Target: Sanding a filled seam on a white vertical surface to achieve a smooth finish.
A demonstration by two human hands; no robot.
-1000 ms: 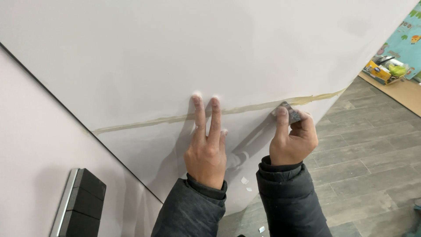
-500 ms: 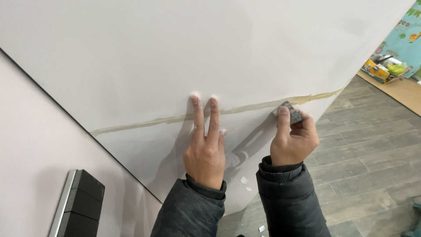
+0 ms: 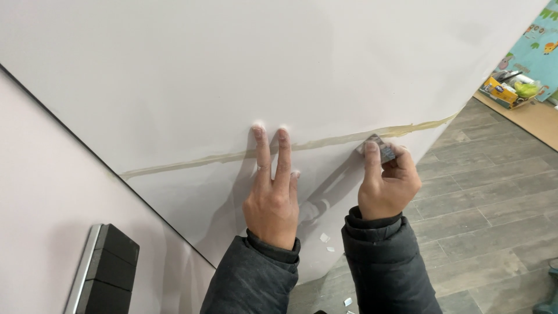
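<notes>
A person's left hand (image 3: pixel 271 200) presses 2 straight fingers (image 3: pixel 273 152) flat against a large white panel (image 3: pixel 232 70), their tips crossing a long yellowish strip of tape residue (image 3: pixel 192 163) that runs across the sheet from about 8 o'clock up toward 2 o'clock. The other fingers of that hand are folded in, and it grips nothing.

At 3 o'clock from it, the right hand (image 3: pixel 386 186) is closed around a small grey scraper (image 3: pixel 378 148), pinched between thumb and forefinger, with the tool's edge touching the panel on the strip. Both arms wear dark padded sleeves (image 3: pixel 383 267).

The strip continues past the scraper toward the panel's right edge. Small white scraps (image 3: pixel 325 238) lie on the lower part of the panel between the 2 sleeves, and more sit on the grey wood-look floor (image 3: pixel 482 221) at 6 o'clock.

A black box with a metal edge (image 3: pixel 107 267) stands at 8 o'clock against a pale wall (image 3: pixel 46 192). At 2 o'clock, well apart from the hands, a tray of colourful packages (image 3: pixel 508 90) rests on a brown mat, beside a patterned play mat (image 3: pixel 537 49).
</notes>
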